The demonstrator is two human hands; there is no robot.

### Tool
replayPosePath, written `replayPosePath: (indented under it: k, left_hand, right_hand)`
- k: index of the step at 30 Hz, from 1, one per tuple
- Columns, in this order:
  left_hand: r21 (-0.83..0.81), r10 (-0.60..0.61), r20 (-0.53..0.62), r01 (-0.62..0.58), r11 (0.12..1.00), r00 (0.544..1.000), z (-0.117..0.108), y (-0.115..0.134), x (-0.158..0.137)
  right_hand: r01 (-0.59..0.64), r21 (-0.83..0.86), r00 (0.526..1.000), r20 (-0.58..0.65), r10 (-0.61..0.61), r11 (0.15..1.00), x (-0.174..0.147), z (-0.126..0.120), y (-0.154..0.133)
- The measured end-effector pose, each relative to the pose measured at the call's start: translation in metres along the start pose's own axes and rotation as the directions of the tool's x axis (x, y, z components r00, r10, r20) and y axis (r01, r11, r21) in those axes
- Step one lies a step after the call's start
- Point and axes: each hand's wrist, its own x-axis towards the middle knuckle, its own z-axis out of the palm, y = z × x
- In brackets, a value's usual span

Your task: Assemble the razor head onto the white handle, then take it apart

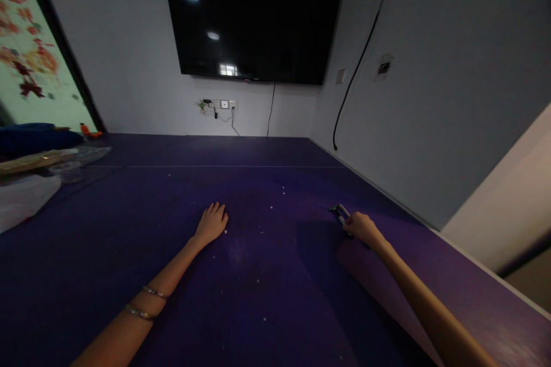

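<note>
My left hand [212, 223] lies palm down on the purple tabletop [241, 309], fingers stretched out. It holds nothing, and a tiny white scrap [225, 232] is beside it. To the right, the fingers of my right hand [360, 227] are closed around one end of a small tool with two pale, narrow arms [342, 211]. The arms stand a little apart and point away from me, with green near the tip. My fingers cover the rest, so its exact kind cannot be made out. It is at or just above the tabletop.
Small white specks [271, 207] dot the tabletop. Clear plastic bags [30, 195], a blue cloth bundle [38, 139] and an orange object [89, 131] are at the far left. A black cable [359, 63] hangs along the right wall. A television [258, 17] is mounted above wall sockets [224, 104].
</note>
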Motion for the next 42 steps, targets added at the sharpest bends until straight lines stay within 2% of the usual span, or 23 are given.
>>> replayPosePath:
  k: [4, 9, 12, 14, 15, 19, 20, 24, 28, 31, 35, 42]
  left_hand:
    - [-0.013, 0.001, -0.005, -0.001, 1.000, 1.000, 0.000, 0.001, -0.001]
    - [-0.118, -0.022, -0.062, 0.015, 0.993, 0.998, -0.010, 0.005, -0.003]
    - [-0.198, -0.027, -0.111, 0.005, 0.980, 0.993, -0.025, 0.020, -0.001]
    - [-0.282, -0.006, -0.120, -0.028, 0.959, 0.993, -0.036, 0.040, -0.001]
    - [-0.462, -0.003, -0.099, -0.043, 0.886, 0.995, -0.040, 0.053, 0.000]
    - [-0.641, 0.097, -0.029, -0.093, 0.762, 0.995, -0.048, 0.112, -0.002]
    - [-0.778, 0.097, 0.041, -0.029, 0.628, 0.994, -0.048, 0.126, -0.002]
    - [-0.874, 0.109, 0.191, 0.119, 0.472, 0.976, -0.042, 0.166, 0.000]
    - [-0.899, 0.088, 0.230, 0.177, 0.402, 0.969, -0.042, 0.177, 0.004]
    - [-0.907, 0.083, 0.215, 0.168, 0.386, 0.973, -0.045, 0.174, 0.004]
    - [-0.897, 0.099, 0.211, 0.153, 0.415, 0.973, -0.050, 0.167, 0.004]
    - [-0.813, 0.168, 0.292, 0.152, 0.562, 0.942, -0.048, 0.147, 0.009]
  right_hand:
    - [0.004, -0.003, 1.000, 0.007, -0.004, 1.000, -0.002, -0.002, -0.001]
    - [0.014, -0.002, 1.000, -0.001, -0.014, 1.000, -0.006, -0.005, -0.009]
    - [0.056, -0.004, 0.998, -0.043, -0.056, 0.998, -0.008, -0.010, -0.024]
    - [0.102, -0.009, 0.992, -0.080, -0.102, 0.995, -0.011, -0.015, -0.041]
    - [0.120, -0.009, 0.988, -0.097, -0.121, 0.993, -0.013, -0.017, -0.052]
    - [0.221, 0.018, 0.965, -0.147, -0.216, 0.975, -0.026, -0.024, -0.101]
    - [0.256, 0.016, 0.956, -0.150, -0.251, 0.966, -0.030, -0.025, -0.113]
    - [0.363, 0.010, 0.920, -0.164, -0.356, 0.932, -0.048, -0.023, -0.150]
    - [0.407, -0.010, 0.906, -0.121, -0.405, 0.913, -0.062, -0.018, -0.169]
    - [0.415, -0.044, 0.904, -0.097, -0.417, 0.909, -0.070, -0.016, -0.177]
    - [0.438, -0.085, 0.888, -0.113, -0.445, 0.895, -0.078, -0.014, -0.185]
    - [0.456, -0.022, 0.881, -0.128, -0.455, 0.890, -0.080, -0.018, -0.182]
